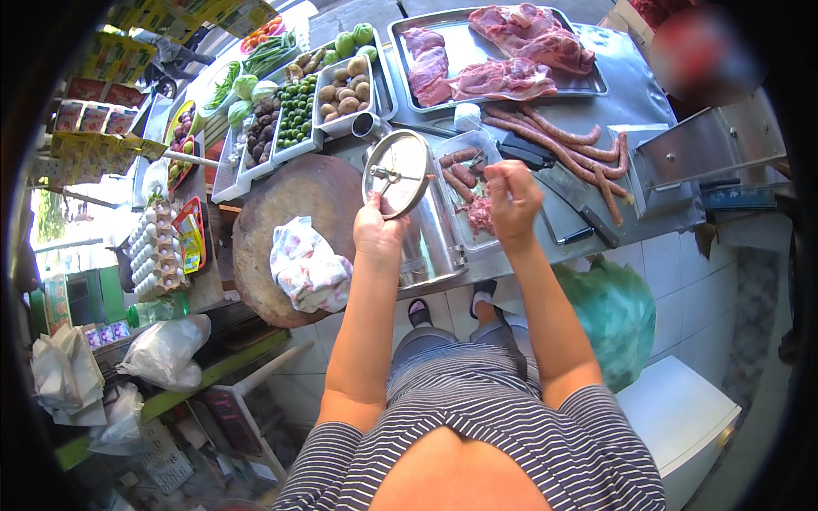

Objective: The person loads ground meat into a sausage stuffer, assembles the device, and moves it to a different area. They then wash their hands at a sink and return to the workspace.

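My left hand [375, 221] grips a round metal disc [396, 170] with a hub at its centre, tilted over an upright steel cylinder [426, 255]. My right hand [513, 196] is raised just right of it, fingers curled, over a clear plastic container [490, 244] holding short sausage pieces [460, 178] and ground meat [480, 215]. I cannot make out what, if anything, those fingers hold. Long sausage links [579, 146] lie on the steel counter to the right, beside a knife [596, 221].
A wooden block [264, 213] with a crumpled cloth [307, 264] stands left. A meat tray [528, 85] and vegetable bins [341, 94] are behind. Egg cartons [158, 247] sit far left. A metal machine [699, 145] is right, a green bag [605, 315] below, a white box [673, 417] lower right.
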Tool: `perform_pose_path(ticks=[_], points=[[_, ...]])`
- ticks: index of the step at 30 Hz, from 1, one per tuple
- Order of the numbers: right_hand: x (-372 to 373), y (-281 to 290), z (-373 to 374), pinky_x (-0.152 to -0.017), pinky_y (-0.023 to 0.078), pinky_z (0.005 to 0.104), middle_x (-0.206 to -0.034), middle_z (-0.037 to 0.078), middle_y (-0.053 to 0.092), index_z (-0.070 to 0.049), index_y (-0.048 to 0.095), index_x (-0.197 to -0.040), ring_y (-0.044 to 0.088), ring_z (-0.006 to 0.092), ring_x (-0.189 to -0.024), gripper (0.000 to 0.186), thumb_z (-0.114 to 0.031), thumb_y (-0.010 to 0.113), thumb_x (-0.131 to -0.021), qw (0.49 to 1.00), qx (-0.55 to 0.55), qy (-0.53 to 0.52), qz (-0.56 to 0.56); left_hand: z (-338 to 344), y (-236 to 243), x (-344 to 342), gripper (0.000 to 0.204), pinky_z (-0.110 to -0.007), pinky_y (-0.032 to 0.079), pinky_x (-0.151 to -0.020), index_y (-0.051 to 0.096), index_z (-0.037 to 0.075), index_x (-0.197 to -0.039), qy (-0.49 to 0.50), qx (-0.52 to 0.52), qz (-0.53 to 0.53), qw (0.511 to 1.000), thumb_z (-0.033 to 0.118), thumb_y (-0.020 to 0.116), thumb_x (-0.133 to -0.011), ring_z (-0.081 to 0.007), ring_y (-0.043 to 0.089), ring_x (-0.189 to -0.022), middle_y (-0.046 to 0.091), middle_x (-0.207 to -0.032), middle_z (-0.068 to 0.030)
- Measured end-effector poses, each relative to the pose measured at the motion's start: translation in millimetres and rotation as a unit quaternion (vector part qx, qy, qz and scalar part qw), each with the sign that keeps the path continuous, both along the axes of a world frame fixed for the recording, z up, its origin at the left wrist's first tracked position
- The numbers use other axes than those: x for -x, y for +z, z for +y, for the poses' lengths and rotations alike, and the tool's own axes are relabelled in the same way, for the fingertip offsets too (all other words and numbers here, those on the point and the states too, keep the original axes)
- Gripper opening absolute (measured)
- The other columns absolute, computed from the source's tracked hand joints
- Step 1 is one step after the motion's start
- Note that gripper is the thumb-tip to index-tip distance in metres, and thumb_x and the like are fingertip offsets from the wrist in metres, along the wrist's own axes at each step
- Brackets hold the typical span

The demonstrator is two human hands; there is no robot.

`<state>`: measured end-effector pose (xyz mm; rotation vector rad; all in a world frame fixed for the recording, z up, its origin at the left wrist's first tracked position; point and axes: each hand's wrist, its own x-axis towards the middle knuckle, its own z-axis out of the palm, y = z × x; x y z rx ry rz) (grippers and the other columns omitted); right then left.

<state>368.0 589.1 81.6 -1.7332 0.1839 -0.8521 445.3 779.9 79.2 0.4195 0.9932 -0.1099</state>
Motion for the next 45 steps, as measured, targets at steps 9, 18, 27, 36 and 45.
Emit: perform_pose_path(ticks=[9, 18, 27, 36, 45], points=[[-2, -8, 34, -0.075, 0.051, 0.0234, -0.094, 0.007, 0.066, -0.002, 0.061, -0.118, 0.061, 0.0111, -0.087, 0.037, 0.001, 0.065, -0.081, 0.970, -0.128, 0.129, 0.162, 15, -6, 5, 0.024, -0.049, 0.053, -0.090, 0.052, -0.002, -0.115, -0.008, -0.020, 0.010, 1.000, 0.015, 0.041, -0.101, -0.0254, 0.064, -0.100, 0.063, -0.111, -0.0117], [-5, 10, 60, -0.066, 0.051, 0.0237, -0.078, 0.006, 0.066, 0.003, 0.063, -0.093, 0.062, 0.0101, -0.070, 0.018, 0.004, 0.057, -0.076, 0.964, -0.188, 0.064, 0.174, -11, 10, 26, 0.032, -0.057, 0.046, -0.098, 0.044, 0.000, -0.127, -0.062, -0.073, -0.043, 0.994, 0.018, 0.036, -0.103, -0.0324, 0.055, -0.115, 0.051, -0.128, -0.0181], [-1, -19, 0, -0.063, 0.055, 0.0276, -0.080, 0.010, 0.066, 0.001, 0.064, -0.091, 0.064, 0.0170, -0.067, 0.010, 0.001, 0.063, -0.082, 0.986, 0.068, -0.138, 0.061, 34, -3, 59, 0.025, -0.048, 0.052, -0.092, 0.046, 0.002, -0.123, -0.157, -0.155, -0.148, 0.964, 0.008, 0.046, -0.098, -0.0268, 0.061, -0.102, 0.059, -0.114, -0.0139], [28, -108, -40, -0.088, 0.047, 0.0446, -0.102, 0.017, 0.062, -0.005, 0.067, -0.102, 0.058, 0.0383, -0.097, 0.032, 0.003, 0.061, -0.072, 0.934, 0.208, -0.123, 0.264, 128, -2, 105, 0.031, -0.040, 0.052, -0.091, 0.046, -0.004, -0.124, -0.268, -0.219, -0.146, 0.927, 0.000, 0.048, -0.094, -0.0242, 0.062, -0.103, 0.060, -0.115, -0.0147], [-2, -151, -55, -0.082, 0.050, 0.0409, -0.096, 0.018, 0.062, -0.002, 0.062, -0.101, 0.061, 0.0354, -0.091, 0.035, 0.010, 0.054, -0.070, 0.947, 0.176, -0.127, 0.238, 174, -11, 152, 0.025, -0.039, 0.053, -0.089, 0.053, -0.002, -0.118, -0.404, -0.062, -0.052, 0.911, 0.007, 0.052, -0.095, -0.0227, 0.065, -0.097, 0.064, -0.110, -0.0140]])
